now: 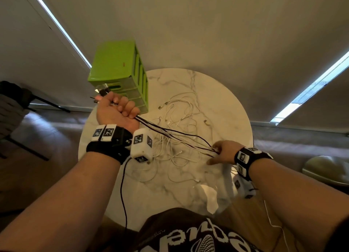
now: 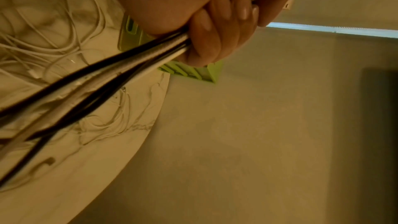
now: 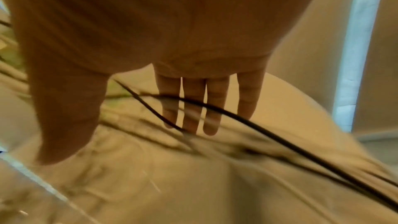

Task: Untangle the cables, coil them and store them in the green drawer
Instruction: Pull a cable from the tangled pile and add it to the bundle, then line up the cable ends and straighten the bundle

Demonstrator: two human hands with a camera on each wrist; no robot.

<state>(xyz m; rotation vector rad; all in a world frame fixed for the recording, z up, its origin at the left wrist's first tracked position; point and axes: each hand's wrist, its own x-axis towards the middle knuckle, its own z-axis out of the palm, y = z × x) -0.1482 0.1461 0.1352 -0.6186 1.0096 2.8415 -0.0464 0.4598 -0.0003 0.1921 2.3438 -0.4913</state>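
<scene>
My left hand [image 1: 118, 108] is raised over the table's back left and grips a bundle of black and white cables [image 1: 175, 135], with the plugs sticking out above the fist. In the left wrist view its fingers [image 2: 215, 28] curl round the bundle [image 2: 103, 79]. The bundle runs taut down to my right hand [image 1: 217, 153], low over the table. There the fingers [image 3: 191, 106] are straight and spread, and dark cables [image 3: 247, 122] cross them. A tangle of white cables [image 1: 179, 119] lies on the table. The green drawer unit [image 1: 119, 66] stands at the back left, its drawers closed.
The round marble table [image 1: 226, 104] is small, with its edge close to both hands. A loose plug [image 1: 206, 122] lies right of the tangle. A dark chair [image 1: 13, 104] stands at the left and a pale stool [image 1: 326, 168] at the right.
</scene>
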